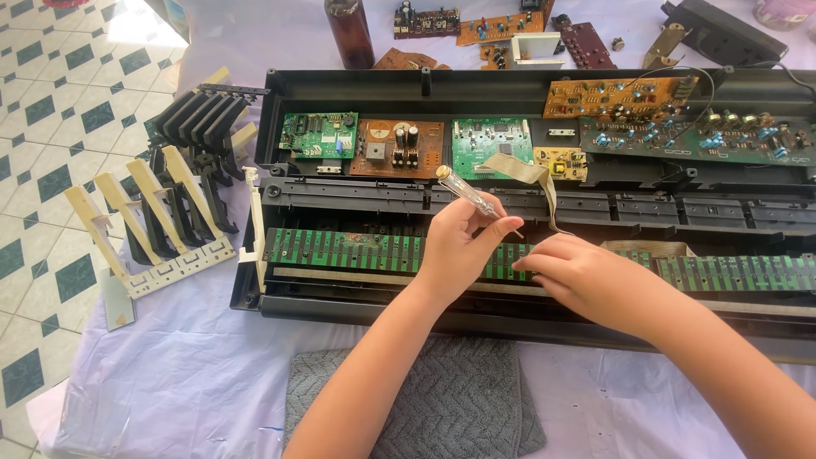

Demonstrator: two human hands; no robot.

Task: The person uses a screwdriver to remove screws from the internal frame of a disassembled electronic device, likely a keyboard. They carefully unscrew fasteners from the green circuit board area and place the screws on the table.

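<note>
Holding a clear-handled screwdriver (478, 200), the left hand (459, 246) has its fingers clamped on the shaft end of the handle, above the long green key-contact board (340, 249) of an opened black keyboard case (357, 89). The screwdriver's long axis runs on a slant: its brass-capped end points up and to the left, and its thin metal tip points down and to the right, ending just beside the right hand (578, 272). That hand lies palm down on the same green board, fingers together and bent, their tips pressed at the board's surface; whether they pinch anything cannot be told.

In the case's rear trough sit several circuit boards side by side: a green board (319, 134) at the left, a brown board (398, 149) with black capacitors next to it, another green board (489, 140), a small yellow board (561, 161), and an orange board (616, 96) farther right. A beige ribbon cable (531, 174) curls from the middle boards down toward the right hand.

Left of the case, on the lilac-covered table (170, 365), lies a removed block of cream and black keys (161, 217), keys tilted upward. A grey knitted cloth (459, 399) lies near the front edge. A brown bottle (350, 32) stands behind the case, its contents hidden, near loose boards.
</note>
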